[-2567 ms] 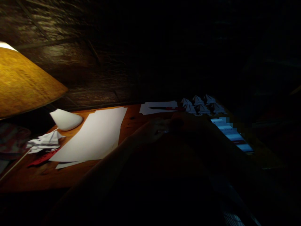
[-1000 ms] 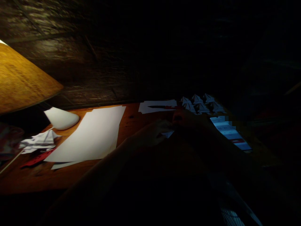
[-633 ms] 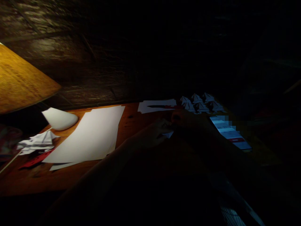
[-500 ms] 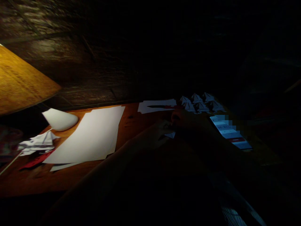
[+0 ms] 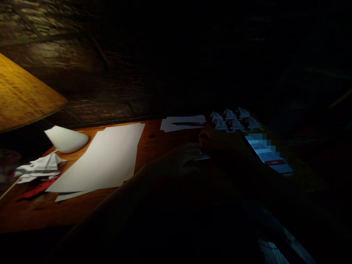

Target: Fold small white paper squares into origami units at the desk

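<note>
At the dim centre of the wooden table (image 5: 35, 218), a small piece of paper (image 5: 202, 157) is located between the left hand (image 5: 185, 158) and the right hand (image 5: 213, 139); only a narrow pale portion of it is visible. The left hand's fingers are bent, the upper ones above the paper and the thumb below it; whether they press on it cannot be told in this light. The right hand's fingers are curled inward beside the left fingertips; whether they grasp the paper cannot be told. Beyond the hands, a knife with a red handle (image 5: 189, 124) lies across a stack of small sheets (image 5: 170, 128). To the right of this stack, six folded paper pieces (image 5: 235, 124) stand in two rows of three. A phone (image 5: 269, 156) with a lit screen lies to the right of the right hand. To the left of the left hand lie large white sheets (image 5: 101, 157), overlapping unevenly. Past their left side are a white tapered object (image 5: 67, 141), creased striped paper (image 5: 40, 168) and a red flat item (image 5: 38, 189). A yellow-brown panel (image 5: 24, 95) occupies the upper left, in front of a textured wall (image 5: 52, 51).
</note>
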